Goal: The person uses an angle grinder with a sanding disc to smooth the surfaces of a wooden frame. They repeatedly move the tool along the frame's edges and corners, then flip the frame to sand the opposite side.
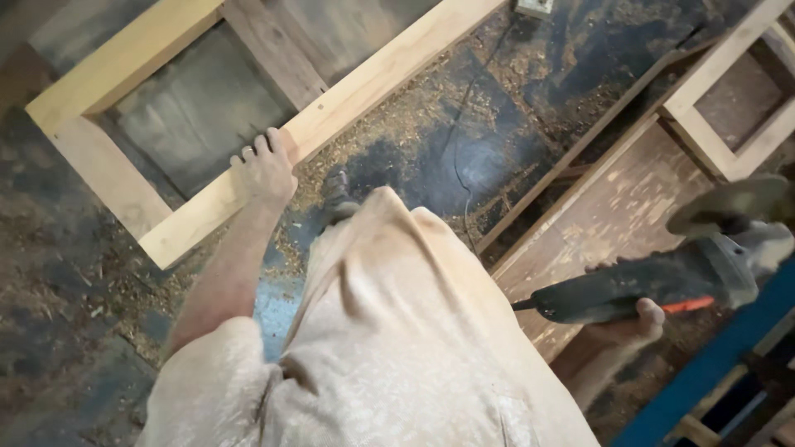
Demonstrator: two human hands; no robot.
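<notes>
The dark grey angle grinder with orange trigger [654, 290] was held in the right hand [631, 324], fingers clamped round its body, above the worn wooden bench [596, 223] near its front edge. Farther off, the pale rectangular timber frame [248, 124] was gripped at its near rail by the left hand [267, 170], fingers curled over. One-handed control risked the disc [733, 203] kicking; the trailing cord [464, 157] could be snagged.
</notes>
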